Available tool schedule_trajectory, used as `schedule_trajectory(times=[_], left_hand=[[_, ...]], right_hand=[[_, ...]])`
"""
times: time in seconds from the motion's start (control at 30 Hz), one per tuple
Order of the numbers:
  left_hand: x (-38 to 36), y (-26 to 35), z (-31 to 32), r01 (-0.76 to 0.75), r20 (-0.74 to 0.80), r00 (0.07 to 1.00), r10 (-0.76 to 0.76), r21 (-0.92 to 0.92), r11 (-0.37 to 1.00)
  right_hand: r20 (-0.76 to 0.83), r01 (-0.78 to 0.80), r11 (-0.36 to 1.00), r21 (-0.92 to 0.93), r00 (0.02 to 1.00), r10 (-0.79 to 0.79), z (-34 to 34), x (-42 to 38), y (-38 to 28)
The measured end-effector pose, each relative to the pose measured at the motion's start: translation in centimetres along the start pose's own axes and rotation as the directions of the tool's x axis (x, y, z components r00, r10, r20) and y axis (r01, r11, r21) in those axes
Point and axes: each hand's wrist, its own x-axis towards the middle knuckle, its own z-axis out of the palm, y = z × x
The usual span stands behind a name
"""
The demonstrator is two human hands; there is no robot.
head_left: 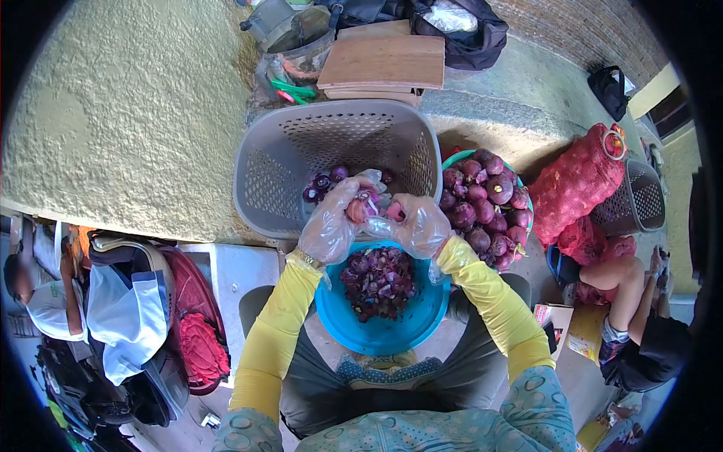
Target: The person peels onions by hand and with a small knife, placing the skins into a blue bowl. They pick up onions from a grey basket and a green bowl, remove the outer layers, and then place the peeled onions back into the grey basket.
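My left hand [331, 222], in a clear plastic glove, is wrapped round a purple onion [364, 208]. My right hand [422, 224], gloved the same way, is closed close beside the onion; what its fingers pinch, if anything, is hidden. Below both hands sits a blue basin [331, 320] with purple onion skins [379, 282] in it. Just beyond my hands stands a grey perforated basket [263, 162], and several onions [320, 183] lie at its bottom. To the right, a green-rimmed container is heaped with onions [482, 200].
Red mesh sacks [576, 181] lean at the right beside another dark basket [648, 196]. A person's bent leg [621, 279] shows at the far right. Wooden boards [384, 60] and bags lie behind the basket. White cloth [124, 316] and red bags [199, 343] are at the left.
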Motion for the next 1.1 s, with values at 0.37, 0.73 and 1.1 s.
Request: schedule_trajectory(times=[0.37,0.73,1.1], left_hand=[[0.1,-0.4,-0.5,-0.012,0.030,0.999,0.012,-0.030,0.999],[0.2,0.0,-0.7,-0.040,-0.094,0.995,0.031,-0.101,0.994],[-0.5,1.0,0.6,0.052,-0.090,0.993,-0.075,-0.235,0.971]], right_hand=[[0.073,-0.065,0.984,0.166,0.996,0.053,0.9,-0.2,1.0],[0.583,0.465,0.870,-0.165,0.757,-0.294,-1.4,-0.1,-0.9],[0.501,0.410,0.897,-0.168,0.819,-0.281,-1.0,0.0,-1.0]])
